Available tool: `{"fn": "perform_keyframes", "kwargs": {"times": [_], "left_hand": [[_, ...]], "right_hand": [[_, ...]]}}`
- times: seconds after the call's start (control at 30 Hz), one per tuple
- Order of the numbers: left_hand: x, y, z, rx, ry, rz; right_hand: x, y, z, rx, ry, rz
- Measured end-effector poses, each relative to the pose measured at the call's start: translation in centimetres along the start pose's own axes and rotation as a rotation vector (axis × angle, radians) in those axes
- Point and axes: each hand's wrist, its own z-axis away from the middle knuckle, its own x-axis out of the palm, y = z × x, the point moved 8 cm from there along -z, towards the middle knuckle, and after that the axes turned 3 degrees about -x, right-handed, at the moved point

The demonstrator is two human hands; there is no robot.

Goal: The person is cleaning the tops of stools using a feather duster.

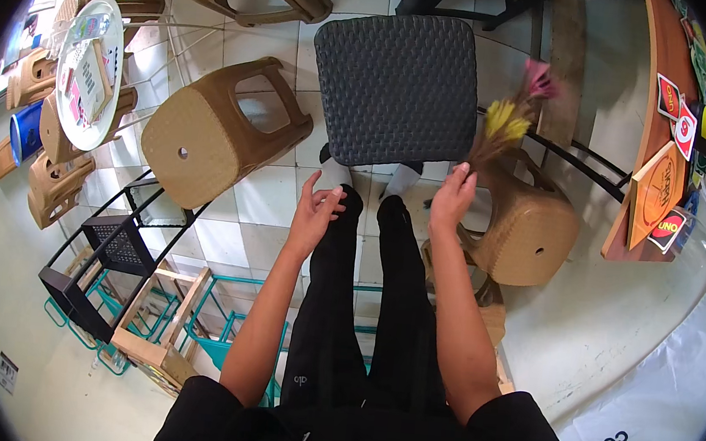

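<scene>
A dark grey square stool with a woven-pattern plastic seat [396, 91] stands right in front of my feet. My right hand [454, 198] grips the lower end of a bunch of dried-flower or grass stems [506, 122], just beyond the seat's near right corner. Its yellow and pink tips point up and away, and they are blurred. I cannot tell whether the bunch touches the stool. Nothing is in my left hand [319, 208], which hangs with fingers apart over my left leg, short of the stool's near edge.
Brown plastic stools stand to the left [208, 136] and right [524, 230]. At far left a round white table [107, 126] carries papers and cards. A wooden tabletop [618, 243] at right bears Uno cards and a wooden box [655, 195]. A black metal rack [115, 242] is lower left.
</scene>
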Motion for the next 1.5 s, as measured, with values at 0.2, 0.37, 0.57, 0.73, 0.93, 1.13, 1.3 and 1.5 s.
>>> {"fn": "perform_keyframes", "kwargs": {"times": [0.2, 0.37, 0.57, 0.73, 0.93, 1.13, 1.3, 1.5], "left_hand": [[-0.2, -0.4, 0.0, 0.010, 0.013, 0.020], [-1.1, -1.8, -0.1, -0.027, 0.054, 0.140], [-1.4, -1.6, 0.2, -0.031, 0.061, 0.134], [-1.6, -0.5, 0.1, -0.054, 0.046, 0.151], [-2.8, 0.3, 0.0, -0.028, 0.058, 0.150], [-3.1, 1.2, 0.2, -0.009, 0.052, 0.117], [-3.6, 0.8, -0.2, 0.024, 0.052, 0.115], [-3.7, -0.2, 0.2, -0.021, 0.057, 0.096]], "right_hand": [[8.2, -2.3, 7.3, -0.116, -0.495, 0.254], [12.9, -5.2, 13.5, -0.307, -0.842, 0.377], [11.8, -6.6, 11.3, -0.350, -0.770, 0.334], [3.9, -4.1, 2.7, -0.255, -0.272, 0.396], [-0.3, -4.2, -3.3, 0.069, -0.050, -0.032], [4.5, -11.5, -0.1, -0.013, -0.256, -0.109], [11.3, -14.5, 5.1, -0.215, -0.557, -0.007], [12.4, -15.7, 5.7, -0.123, -0.665, -0.059]]}}
